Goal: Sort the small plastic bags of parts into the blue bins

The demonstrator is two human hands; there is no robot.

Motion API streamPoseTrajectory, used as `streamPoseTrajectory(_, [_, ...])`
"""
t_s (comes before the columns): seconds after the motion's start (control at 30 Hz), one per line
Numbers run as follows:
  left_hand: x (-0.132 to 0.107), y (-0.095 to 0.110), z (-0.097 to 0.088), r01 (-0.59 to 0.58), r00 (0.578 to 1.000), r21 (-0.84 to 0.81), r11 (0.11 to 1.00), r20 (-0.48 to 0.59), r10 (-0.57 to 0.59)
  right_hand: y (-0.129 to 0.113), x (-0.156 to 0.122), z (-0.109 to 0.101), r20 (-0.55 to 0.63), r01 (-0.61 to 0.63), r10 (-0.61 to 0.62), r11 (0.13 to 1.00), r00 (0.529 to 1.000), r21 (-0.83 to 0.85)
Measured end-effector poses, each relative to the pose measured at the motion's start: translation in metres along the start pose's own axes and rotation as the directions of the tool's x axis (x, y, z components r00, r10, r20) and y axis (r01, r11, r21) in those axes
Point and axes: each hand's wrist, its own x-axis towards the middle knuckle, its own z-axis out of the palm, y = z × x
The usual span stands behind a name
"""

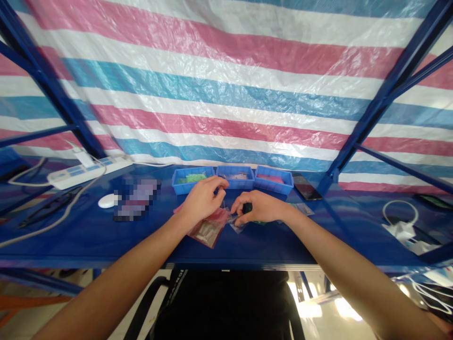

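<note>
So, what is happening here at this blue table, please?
A person sits at a blue table and works with both hands on small plastic bags. The right hand pinches a small clear bag with its fingers. The left hand is curled just above a pink bag that lies on the table; whether it holds anything is unclear. Three blue trays stand in a row behind the hands, with a phone to their right.

Three blue trays (193, 187) sit just behind the two hands. There are two little bags: one pink bag (208, 229) under the left hand (203, 198) and one clear bag (236, 225) in the right hand (260, 208). One phone (306, 189) lies past the right hand.
</note>
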Motion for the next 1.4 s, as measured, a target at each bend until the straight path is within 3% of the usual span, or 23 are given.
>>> streamPoseTrajectory(0.13, [0.002,0.008,-0.006,0.052,0.999,-0.128,0.99,0.0,-0.053,0.0,0.003,-0.002,-0.179,-0.011,0.054,0.972,0.982,0.236])
streamPoseTrajectory(0.23, [0.002,0.016,-0.01,0.074,0.997,-0.272,0.959,0.031,-0.068,0.002,0.006,-0.003,-0.356,0.021,0.122,0.929,0.926,0.37])
streamPoseTrajectory(0.33, [0.0,0.018,-0.008,0.076,0.996,-0.352,0.933,0.079,-0.051,0.004,0.009,-0.004,-0.445,0.039,0.171,0.905,0.879,0.424])
streamPoseTrajectory(0.7, [0.0,0.014,-0.004,0.046,0.998,-0.315,0.948,0.046,-0.034,0.004,0.012,-0.005,-0.456,0.078,0.23,0.824,0.86,0.562])
streamPoseTrajectory(0.9, [0.0,0.019,-0.004,-0.178,0.983,-0.132,0.975,-0.07,0.17,0.008,0.012,-0.003,-0.452,0.059,0.279,0.797,0.847,0.601])
streamPoseTrajectory(1.0, [0.0,0.019,-0.005,-0.231,0.971,-0.108,0.967,-0.091,0.222,0.008,0.013,-0.001,-0.416,0.037,0.293,0.779,0.861,0.626])
streamPoseTrajectory(1.1, [0.001,0.019,-0.007,-0.185,0.98,-0.121,0.975,-0.102,0.173,0.007,0.014,0.0,-0.445,0.034,0.287,0.809,0.848,0.587])
streamPoseTrajectory(1.2, [0.001,0.019,-0.007,-0.047,0.993,-0.133,0.99,-0.115,0.031,0.004,0.014,-0.001,-0.505,0.034,0.244,0.877,0.828,0.48])
streamPoseTrajectory(1.3, [0.0,0.017,-0.005,0.053,0.993,-0.179,0.982,-0.093,-0.071,0.001,0.013,-0.001,-0.48,0.06,0.192,0.885,0.856,0.461])
streamPoseTrajectory(1.4, [0.0,0.017,-0.004,0.078,0.995,-0.238,0.968,-0.047,-0.091,0.0,0.013,0.001,-0.435,0.091,0.172,0.849,0.884,0.521])
